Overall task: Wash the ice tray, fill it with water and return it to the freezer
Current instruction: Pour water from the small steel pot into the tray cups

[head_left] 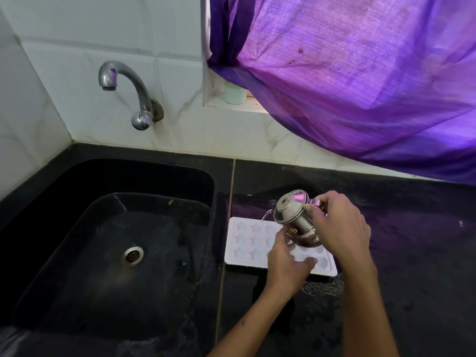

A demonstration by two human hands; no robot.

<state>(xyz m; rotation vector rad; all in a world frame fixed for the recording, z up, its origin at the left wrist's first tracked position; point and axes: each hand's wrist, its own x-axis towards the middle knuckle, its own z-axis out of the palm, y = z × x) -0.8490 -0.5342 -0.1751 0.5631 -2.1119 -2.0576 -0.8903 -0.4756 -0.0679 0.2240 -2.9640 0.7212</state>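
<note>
A white ice tray (247, 243) with star-shaped wells lies flat on the glossy black worktop (412, 253). The right hand (342, 228) grips a tilted steel jug (293, 217); the left hand (286, 264) rests open-fingered on the tray.

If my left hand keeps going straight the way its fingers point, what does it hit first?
Probably the steel jug tilted in the right hand; the left hand reaches toward its underside above the ice tray. Depth is unclear.

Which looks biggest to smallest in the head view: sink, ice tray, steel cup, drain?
1. sink
2. ice tray, partly hidden by both hands
3. steel cup, nearer the camera, so apparent size only
4. drain
</note>
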